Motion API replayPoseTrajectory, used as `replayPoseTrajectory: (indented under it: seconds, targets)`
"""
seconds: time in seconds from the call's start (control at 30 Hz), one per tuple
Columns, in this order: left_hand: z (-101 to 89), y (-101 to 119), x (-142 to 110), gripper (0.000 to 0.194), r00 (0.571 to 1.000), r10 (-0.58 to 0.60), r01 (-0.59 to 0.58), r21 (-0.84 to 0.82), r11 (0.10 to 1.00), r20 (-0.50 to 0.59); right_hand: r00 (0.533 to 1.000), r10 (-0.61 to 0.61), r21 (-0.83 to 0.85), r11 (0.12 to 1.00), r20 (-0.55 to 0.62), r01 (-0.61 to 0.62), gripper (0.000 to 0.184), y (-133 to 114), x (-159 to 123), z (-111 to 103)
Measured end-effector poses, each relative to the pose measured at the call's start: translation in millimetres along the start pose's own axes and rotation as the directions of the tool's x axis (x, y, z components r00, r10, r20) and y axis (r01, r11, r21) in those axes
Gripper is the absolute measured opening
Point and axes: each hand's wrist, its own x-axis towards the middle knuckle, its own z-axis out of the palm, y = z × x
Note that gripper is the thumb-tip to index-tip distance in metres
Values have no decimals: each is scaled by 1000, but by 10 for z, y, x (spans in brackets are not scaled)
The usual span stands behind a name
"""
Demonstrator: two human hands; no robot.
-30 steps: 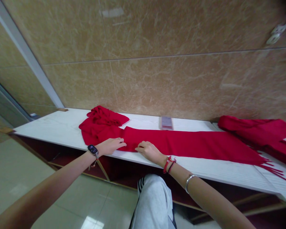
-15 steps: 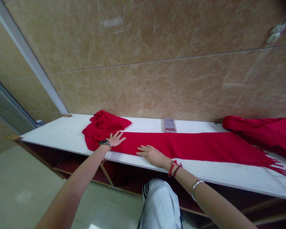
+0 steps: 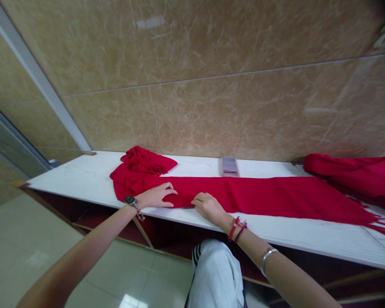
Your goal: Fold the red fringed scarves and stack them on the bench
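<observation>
A long red scarf lies stretched along a white shelf, its left end bunched in a heap and its fringe at the far right. My left hand, with a watch on the wrist, has its fingers curled on the scarf's near edge just right of the heap. A short way to the right, my right hand, with red cords at the wrist, is also curled over that near edge. Both hands pinch the cloth.
A second red scarf lies piled at the right end of the shelf. A small flat object stands against the marble wall behind the scarf. My grey trouser leg and the tiled floor are below.
Half a second ago both hands lay flat and spread on the scarf. They have drawn back to its near edge and closed their fingers on it.
</observation>
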Motion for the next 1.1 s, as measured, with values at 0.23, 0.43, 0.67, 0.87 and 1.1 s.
replayPoseTrajectory:
  seconds: [0.23, 0.43, 0.67, 0.87, 1.1]
  targets:
    - [9, 162, -98, 26, 999, 32, -34, 278, 960, 12, 997, -61, -157, 986, -48, 53, 17, -45, 15, -24]
    - [28, 169, -103, 15, 997, 33, 1, 422, 907, -72, 984, -157, -198, 971, -85, 138, 21, -62, 17, -52]
    - [102, 129, -216, 35, 995, 89, -96, 365, 926, 34, 991, -132, -61, 989, 6, 132, 17, -42, 7, -44]
    - [-57, -41, -288, 68, 994, -14, -8, 199, 980, 109, 992, -123, 136, 984, 26, 118, 33, 1, 15, 56]
    - [-63, 47, -161, 55, 994, 76, -93, 231, 968, 78, 993, -91, 175, 982, 82, 75, 39, -9, 19, 87]
